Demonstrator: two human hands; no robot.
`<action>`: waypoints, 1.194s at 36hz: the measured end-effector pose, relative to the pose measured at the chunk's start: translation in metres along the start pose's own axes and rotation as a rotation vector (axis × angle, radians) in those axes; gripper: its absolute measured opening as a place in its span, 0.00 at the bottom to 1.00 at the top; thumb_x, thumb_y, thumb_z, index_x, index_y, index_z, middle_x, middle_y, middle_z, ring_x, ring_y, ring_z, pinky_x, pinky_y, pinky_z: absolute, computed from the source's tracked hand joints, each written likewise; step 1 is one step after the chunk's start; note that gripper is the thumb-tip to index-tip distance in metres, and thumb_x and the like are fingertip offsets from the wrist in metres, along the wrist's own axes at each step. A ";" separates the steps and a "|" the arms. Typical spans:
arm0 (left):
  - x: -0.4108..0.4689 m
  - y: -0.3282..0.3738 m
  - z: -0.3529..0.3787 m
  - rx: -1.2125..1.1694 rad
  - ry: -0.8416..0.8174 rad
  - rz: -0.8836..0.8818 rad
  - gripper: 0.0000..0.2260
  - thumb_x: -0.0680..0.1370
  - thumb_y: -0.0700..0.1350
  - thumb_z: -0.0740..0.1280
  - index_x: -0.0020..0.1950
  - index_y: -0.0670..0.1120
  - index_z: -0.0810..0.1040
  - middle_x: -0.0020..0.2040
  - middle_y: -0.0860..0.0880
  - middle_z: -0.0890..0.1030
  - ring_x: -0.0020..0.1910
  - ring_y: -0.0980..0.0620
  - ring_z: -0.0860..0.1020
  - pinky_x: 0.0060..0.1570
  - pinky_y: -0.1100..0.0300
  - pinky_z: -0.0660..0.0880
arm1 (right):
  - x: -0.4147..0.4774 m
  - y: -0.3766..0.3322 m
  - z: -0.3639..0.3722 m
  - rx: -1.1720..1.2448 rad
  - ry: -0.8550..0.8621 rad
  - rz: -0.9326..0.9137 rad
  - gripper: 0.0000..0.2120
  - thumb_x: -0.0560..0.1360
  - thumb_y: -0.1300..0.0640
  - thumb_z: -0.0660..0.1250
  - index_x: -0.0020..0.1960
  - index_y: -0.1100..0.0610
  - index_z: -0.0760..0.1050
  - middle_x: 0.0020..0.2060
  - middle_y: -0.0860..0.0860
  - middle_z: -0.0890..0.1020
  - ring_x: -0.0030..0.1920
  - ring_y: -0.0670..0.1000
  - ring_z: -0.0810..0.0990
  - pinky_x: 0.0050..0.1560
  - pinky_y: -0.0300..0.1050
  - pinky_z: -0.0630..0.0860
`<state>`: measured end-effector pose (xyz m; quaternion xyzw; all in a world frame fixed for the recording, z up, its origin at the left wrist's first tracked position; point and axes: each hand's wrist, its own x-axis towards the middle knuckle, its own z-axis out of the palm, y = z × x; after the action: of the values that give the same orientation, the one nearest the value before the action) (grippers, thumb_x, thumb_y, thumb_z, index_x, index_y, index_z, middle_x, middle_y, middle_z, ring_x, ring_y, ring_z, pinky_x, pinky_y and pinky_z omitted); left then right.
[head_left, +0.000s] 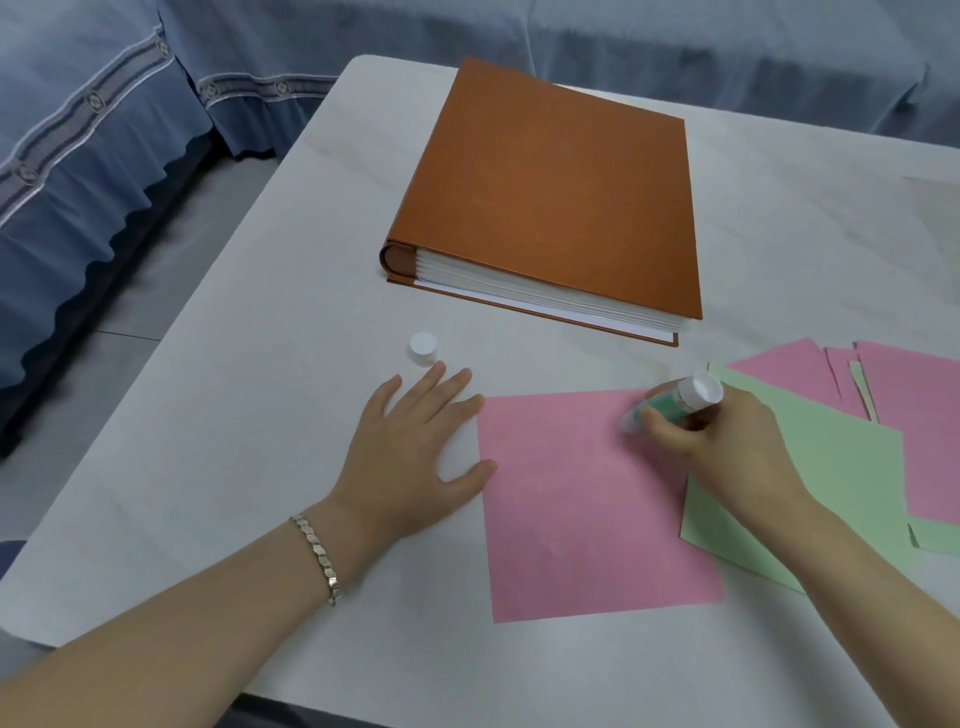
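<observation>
Glue stick: a green-and-white glue stick (670, 402) is tilted with its tip down on the upper right part of the pink sheet, its white base pointing up and away from the person.
Pink sheet: a square pink sheet (582, 509) lies flat on the table's near half, its right edge overlapping a green sheet.
Right hand: the right hand (727, 436) grasps the glue stick, fingers and thumb curled around its barrel.
Left hand: the left hand (410, 441) lies flat and released, fingers spread on the table, index finger and thumb touching the pink sheet's left edge; a silver bracelet (318, 556) circles the wrist.
Cap: a small white cap (423, 349) stands on the table just beyond the left hand's fingertips, apart from the stick.
Green sheet: a green sheet (841, 467) lies under the right hand and partly under the pink sheet.
Paper pile: more pink sheets (914, 415) are fanned out at the right edge.
Album: a thick brown album (550, 192) lies closed beyond the papers.
Table: a white table (249, 415) bears everything.
Background: blue fabric (104, 156) hangs behind.
</observation>
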<state>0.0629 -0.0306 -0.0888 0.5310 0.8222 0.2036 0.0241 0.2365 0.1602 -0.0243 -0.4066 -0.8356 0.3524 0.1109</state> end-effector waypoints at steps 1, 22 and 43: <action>0.000 0.000 0.000 0.000 -0.002 -0.001 0.26 0.71 0.62 0.59 0.61 0.49 0.78 0.68 0.50 0.73 0.69 0.52 0.67 0.68 0.50 0.55 | 0.000 0.001 0.000 0.006 0.011 0.001 0.11 0.69 0.58 0.71 0.33 0.44 0.76 0.31 0.47 0.80 0.32 0.41 0.75 0.33 0.27 0.67; -0.005 0.014 -0.025 -0.367 0.066 -0.126 0.14 0.73 0.50 0.66 0.58 0.51 0.78 0.55 0.54 0.81 0.56 0.60 0.76 0.56 0.65 0.69 | -0.022 -0.008 -0.022 0.167 0.238 0.001 0.05 0.69 0.57 0.71 0.41 0.48 0.78 0.33 0.38 0.79 0.33 0.32 0.75 0.34 0.24 0.67; 0.114 0.053 -0.081 -0.651 0.566 -0.284 0.14 0.74 0.31 0.60 0.42 0.50 0.78 0.42 0.55 0.79 0.43 0.55 0.77 0.45 0.69 0.72 | -0.033 -0.020 -0.036 0.424 0.304 -0.001 0.08 0.71 0.57 0.69 0.38 0.45 0.79 0.34 0.47 0.84 0.33 0.52 0.79 0.31 0.35 0.70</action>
<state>0.0384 0.0634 0.0244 0.3012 0.7543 0.5832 -0.0084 0.2628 0.1448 0.0188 -0.4223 -0.7170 0.4544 0.3181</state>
